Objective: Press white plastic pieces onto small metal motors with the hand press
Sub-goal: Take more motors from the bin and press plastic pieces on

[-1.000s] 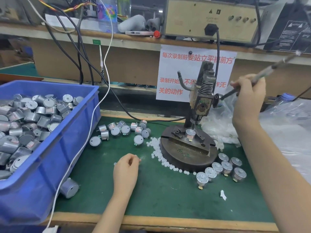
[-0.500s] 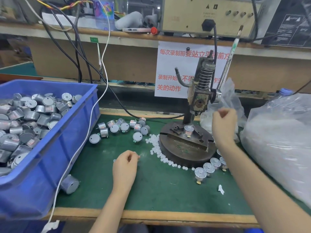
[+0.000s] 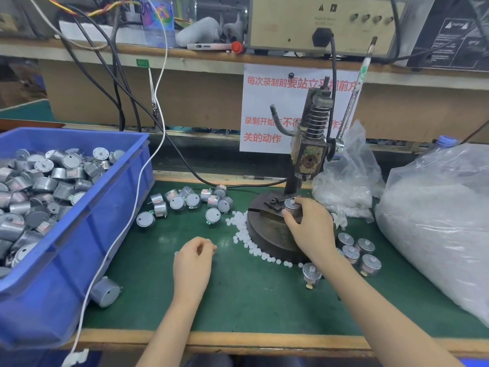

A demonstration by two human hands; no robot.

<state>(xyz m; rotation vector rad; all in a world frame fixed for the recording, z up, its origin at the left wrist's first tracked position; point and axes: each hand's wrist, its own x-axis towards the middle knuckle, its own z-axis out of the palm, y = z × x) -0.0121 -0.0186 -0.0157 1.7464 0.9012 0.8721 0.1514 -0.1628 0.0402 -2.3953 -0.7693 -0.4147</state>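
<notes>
Two hands are out: the right hand (image 3: 312,229) grips a motor (image 3: 291,206) on the press (image 3: 309,160), the left hand (image 3: 193,263) rests curled on the bench (image 3: 251,300), its hold unclear.

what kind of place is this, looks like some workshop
Most likely a small factory assembly bench: a blue bin heaped with metal motors, a hand press on the green mat where the right hand grips a motor, and bags of white plastic pieces.
</notes>
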